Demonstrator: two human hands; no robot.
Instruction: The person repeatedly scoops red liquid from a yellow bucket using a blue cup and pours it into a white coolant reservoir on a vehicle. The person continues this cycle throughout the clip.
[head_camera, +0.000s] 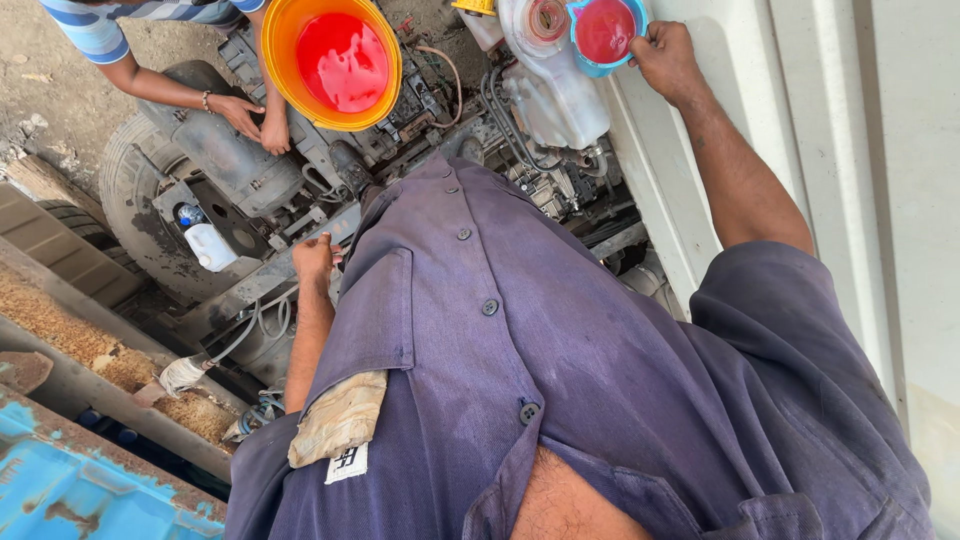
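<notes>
My right hand (665, 58) reaches forward and grips the rim of a blue funnel (606, 32) filled with red liquid. The funnel sits in the neck of a white translucent tank (556, 95) in the engine bay. My left hand (314, 260) rests on the edge of the grimy vehicle frame (262, 285), seen from the back with its fingers hidden. My purple buttoned work shirt (520, 360) fills the lower middle of the view.
Another person in a striped shirt stands at the top left, both hands (252, 118) on a dark engine part beside an orange bucket (335, 62) of red liquid. A small white bottle (210, 245), hoses, a tyre (130, 190) and a white body panel (850, 150) surround the bay.
</notes>
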